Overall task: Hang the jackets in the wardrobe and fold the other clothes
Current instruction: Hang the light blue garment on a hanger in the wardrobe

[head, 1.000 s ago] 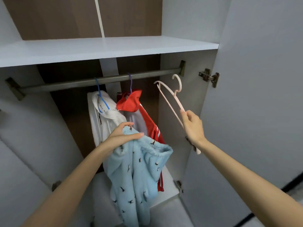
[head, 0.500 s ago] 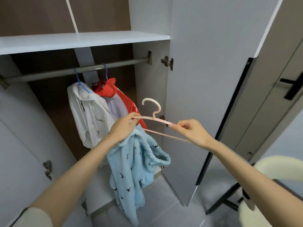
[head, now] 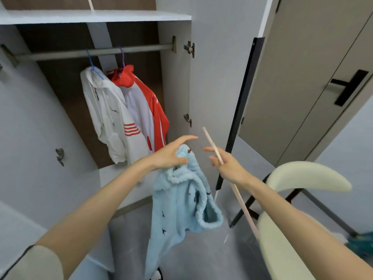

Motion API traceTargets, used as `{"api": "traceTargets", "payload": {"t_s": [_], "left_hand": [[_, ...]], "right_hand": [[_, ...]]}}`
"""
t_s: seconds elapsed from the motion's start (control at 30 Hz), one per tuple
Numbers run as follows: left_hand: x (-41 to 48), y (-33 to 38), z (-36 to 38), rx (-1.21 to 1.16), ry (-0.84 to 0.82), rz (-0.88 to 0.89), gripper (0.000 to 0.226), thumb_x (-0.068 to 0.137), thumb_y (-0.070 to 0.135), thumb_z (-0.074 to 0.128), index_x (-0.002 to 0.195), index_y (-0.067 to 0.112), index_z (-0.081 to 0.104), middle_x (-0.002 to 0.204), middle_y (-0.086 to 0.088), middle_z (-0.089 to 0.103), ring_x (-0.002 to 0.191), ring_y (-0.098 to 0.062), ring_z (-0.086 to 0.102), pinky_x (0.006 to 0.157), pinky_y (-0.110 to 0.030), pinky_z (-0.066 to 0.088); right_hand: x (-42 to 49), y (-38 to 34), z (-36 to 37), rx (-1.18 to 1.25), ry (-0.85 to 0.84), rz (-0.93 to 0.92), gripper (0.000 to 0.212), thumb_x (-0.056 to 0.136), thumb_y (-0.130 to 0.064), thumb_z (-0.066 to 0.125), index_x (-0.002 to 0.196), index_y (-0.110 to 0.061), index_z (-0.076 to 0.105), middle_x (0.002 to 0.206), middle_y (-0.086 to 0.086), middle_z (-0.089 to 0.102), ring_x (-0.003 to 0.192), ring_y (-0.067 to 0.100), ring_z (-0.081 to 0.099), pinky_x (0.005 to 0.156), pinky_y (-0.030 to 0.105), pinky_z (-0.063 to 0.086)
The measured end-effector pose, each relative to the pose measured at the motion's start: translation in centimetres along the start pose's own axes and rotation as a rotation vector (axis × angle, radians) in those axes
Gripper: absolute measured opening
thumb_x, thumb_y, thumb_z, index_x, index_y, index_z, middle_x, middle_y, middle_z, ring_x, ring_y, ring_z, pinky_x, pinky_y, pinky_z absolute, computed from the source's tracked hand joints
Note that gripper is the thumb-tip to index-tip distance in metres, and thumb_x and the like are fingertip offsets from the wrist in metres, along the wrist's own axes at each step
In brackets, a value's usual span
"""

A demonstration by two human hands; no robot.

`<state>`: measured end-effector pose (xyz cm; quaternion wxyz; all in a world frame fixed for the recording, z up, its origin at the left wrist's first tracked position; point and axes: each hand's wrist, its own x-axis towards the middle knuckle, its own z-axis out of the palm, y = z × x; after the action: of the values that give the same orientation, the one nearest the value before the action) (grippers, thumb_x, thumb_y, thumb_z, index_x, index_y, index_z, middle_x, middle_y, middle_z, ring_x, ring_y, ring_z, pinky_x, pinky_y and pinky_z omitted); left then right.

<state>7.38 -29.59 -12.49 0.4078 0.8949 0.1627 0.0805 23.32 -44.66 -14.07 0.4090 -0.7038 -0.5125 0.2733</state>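
**Two jackets hung, a third being readied**

Nearest, beside the cream chair (head: 302,176), a pale blue fleece jacket (head: 177,209) is being held up by its collar in the left hand (head: 171,154), the lower fingers bunched round the fabric and the forefinger stretched out. Just beside it, a pink hanger (head: 211,139) is being gripped along its bar by the right hand (head: 228,166); it is not yet being threaded into the garment. Farther off, in the open wardrobe (head: 175,98), a white jacket (head: 107,116) and a red and white jacket (head: 149,110) are being carried by the rail (head: 60,54). Hanging the blue one and all folding are judged outstanding.
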Motion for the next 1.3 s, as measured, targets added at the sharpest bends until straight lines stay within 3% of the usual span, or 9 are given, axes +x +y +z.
{"api": "traceTargets", "payload": {"t_s": [0.13,0.27,0.37,0.47,0.63,0.8,0.9,1.03,1.3], "left_hand": [[-2.7,2.4,2.4,0.022,-0.069,0.027,0.079,0.074,-0.016,0.056,0.133,0.034,0.04,0.139,0.012,0.04,0.13,0.001,0.034,0.101,-0.004,0.028],[-4.8,3.7,2.9,-0.068,0.003,0.025,0.078,0.069,-0.023,0.05,0.131,0.024,0.048,0.131,0.004,0.05,0.121,0.004,0.045,0.097,-0.011,0.04],[-5.6,2.7,1.7,-0.019,0.155,-0.01,0.067,0.071,-0.024,0.048,0.126,0.015,0.054,0.119,-0.003,0.058,0.11,-0.007,0.055,0.091,-0.016,0.046],[-6.5,0.1,0.0,0.122,0.309,-0.217,0.063,0.073,-0.019,0.047,0.124,0.017,0.053,0.096,-0.007,0.058,0.094,-0.021,0.056,0.083,-0.033,0.047],[-7.0,-2.3,-1.5,0.151,0.428,-0.554,0.004,0.084,0.009,0.058,0.083,0.011,0.061,0.078,-0.003,0.059,0.077,-0.02,0.056,0.058,-0.022,0.041],[-5.9,-2.7,-1.3,-0.624,0.422,-0.723,0.032,0.089,0.021,0.061,0.115,0.003,0.06,0.107,-0.015,0.068,0.1,-0.027,0.065,0.091,-0.037,0.052],[-5.5,-3.8,-1.2,-0.508,0.553,-0.774,0.032,0.086,0.024,0.063,0.109,0.001,0.062,0.104,-0.017,0.068,0.096,-0.029,0.066,0.091,-0.038,0.052],[-5.6,-5.4,-1.6,-0.465,0.64,-0.775,0.03,0.082,0.026,0.06,0.1,0.003,0.064,0.104,-0.018,0.068,0.097,-0.032,0.065,0.093,-0.043,0.051],[-5.3,-6.5,-2.8,-0.235,0.613,-0.764,0.017,0.081,0.028,0.058,0.077,0.011,0.058,0.093,-0.012,0.066,0.084,-0.026,0.061,0.082,-0.034,0.051]], "right_hand": [[-1.9,0.9,1.4,-0.114,-0.26,-0.034,0.033,0.088,-0.023,0.068,0.119,-0.017,0.06,0.103,-0.001,0.056,0.083,-0.002,0.052,0.073,0.01,0.038],[-2.0,0.9,3.2,-0.098,-0.242,-0.083,0.017,0.089,-0.023,0.067,0.076,-0.016,0.06,0.069,0.0,0.051,0.064,0.012,0.042,0.061,0.019,0.033],[-1.8,0.1,3.2,0.015,-0.204,-0.086,0.01,0.096,-0.021,0.056,0.099,-0.018,0.065,0.089,-0.001,0.064,0.075,0.008,0.054,0.07,0.018,0.044],[-1.6,-1.6,2.6,0.062,-0.169,-0.126,0.022,0.097,-0.017,0.055,0.084,-0.035,0.055,0.071,-0.023,0.058,0.063,-0.009,0.05,0.062,0.006,0.038],[-0.9,-2.8,1.9,0.062,-0.187,-0.15,0.032,0.097,-0.013,0.056,0.075,-0.037,0.05,0.063,-0.032,0.056,0.059,-0.013,0.049,0.058,0.003,0.035],[-0.8,-2.6,2.0,0.027,-0.107,-0.039,0.02,0.096,-0.018,0.055,0.114,-0.025,0.055,0.091,-0.018,0.054,0.07,-0.007,0.051,0.068,0.008,0.04],[-1.4,-3.7,1.1,0.033,-0.001,-0.007,0.022,0.099,-0.021,0.043,0.115,-0.031,0.055,0.081,-0.014,0.065,0.059,-0.015,0.05,0.056,0.004,0.037],[-2.4,-4.5,0.4,0.163,-0.043,0.147,0.022,0.093,-0.02,0.052,0.089,-0.025,0.073,0.059,-0.005,0.059,0.036,0.002,0.035,0.036,0.011,0.025],[-4.9,-4.9,0.2,0.229,-0.025,0.322,0.018,0.087,-0.027,0.061,0.081,-0.024,0.078,0.046,-0.007,0.037,0.043,0.011,0.019,0.037,0.017,0.014]]}}
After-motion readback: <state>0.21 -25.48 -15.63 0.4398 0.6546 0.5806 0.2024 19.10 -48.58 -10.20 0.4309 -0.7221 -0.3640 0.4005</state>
